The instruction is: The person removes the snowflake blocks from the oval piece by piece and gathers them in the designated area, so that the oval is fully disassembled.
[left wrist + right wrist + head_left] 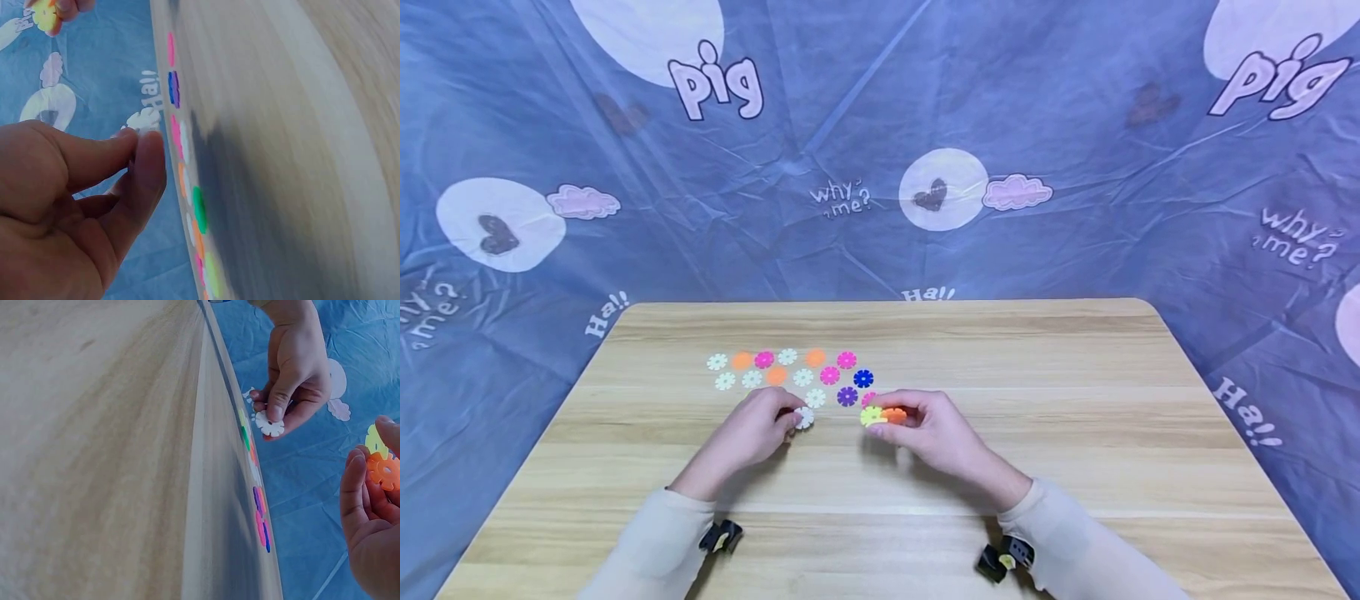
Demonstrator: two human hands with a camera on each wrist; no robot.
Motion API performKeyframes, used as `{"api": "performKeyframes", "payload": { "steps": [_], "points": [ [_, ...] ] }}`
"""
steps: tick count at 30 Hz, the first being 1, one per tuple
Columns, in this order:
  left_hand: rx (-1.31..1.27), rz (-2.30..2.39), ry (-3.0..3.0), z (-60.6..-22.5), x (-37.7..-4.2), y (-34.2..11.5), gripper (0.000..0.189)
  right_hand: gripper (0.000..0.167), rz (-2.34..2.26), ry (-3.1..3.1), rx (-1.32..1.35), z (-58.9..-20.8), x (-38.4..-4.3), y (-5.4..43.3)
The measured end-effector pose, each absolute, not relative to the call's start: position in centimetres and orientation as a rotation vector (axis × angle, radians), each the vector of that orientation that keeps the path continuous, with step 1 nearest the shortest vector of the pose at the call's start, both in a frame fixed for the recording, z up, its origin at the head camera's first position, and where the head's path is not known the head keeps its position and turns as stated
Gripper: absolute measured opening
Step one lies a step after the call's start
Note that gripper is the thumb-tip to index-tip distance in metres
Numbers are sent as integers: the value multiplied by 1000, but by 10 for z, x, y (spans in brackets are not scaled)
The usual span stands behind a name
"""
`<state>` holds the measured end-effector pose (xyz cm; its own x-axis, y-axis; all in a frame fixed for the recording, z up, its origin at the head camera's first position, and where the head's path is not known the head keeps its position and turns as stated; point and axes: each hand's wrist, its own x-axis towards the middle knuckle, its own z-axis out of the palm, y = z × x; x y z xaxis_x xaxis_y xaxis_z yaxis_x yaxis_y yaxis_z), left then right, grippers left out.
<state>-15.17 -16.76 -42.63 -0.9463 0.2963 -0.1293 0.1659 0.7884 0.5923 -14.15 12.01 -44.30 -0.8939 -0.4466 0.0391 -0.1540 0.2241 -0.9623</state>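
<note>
My left hand [758, 427] pinches a white notched flower disc [806, 418] between thumb and fingertips, held above the table. In the right wrist view the same white disc [270, 424] shows its slotted rim and small centre hole. To the right, my right hand [942, 431] holds a yellow flower disc [870, 415] and an orange flower disc [896, 414] side by side. The yellow disc [375, 441] and orange disc [384, 470] overlap at their rims; whether they are slotted together I cannot tell. A pink disc [868, 399] lies partly hidden behind the right hand.
Several white, orange, pink, blue and purple discs, such as a purple disc [847, 397], lie in loose rows on the wooden table [1060, 358] beyond the hands. A green disc [199, 210] shows in the left wrist view. Printed blue cloth [880, 100] hangs behind the table.
</note>
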Motion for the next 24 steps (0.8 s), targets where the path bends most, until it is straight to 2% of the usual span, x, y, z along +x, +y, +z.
{"api": "performKeyframes", "payload": {
  "steps": [8, 24],
  "points": [
    [262, 868, 2770, -433, -158, -171, 5, 42, -1729, 2230, -542, -443, -140, 119],
    [276, 648, 2845, -436, -168, -174, 19, 41, -1720, 2257, -577, -444, -138, 116]
  ]
}}
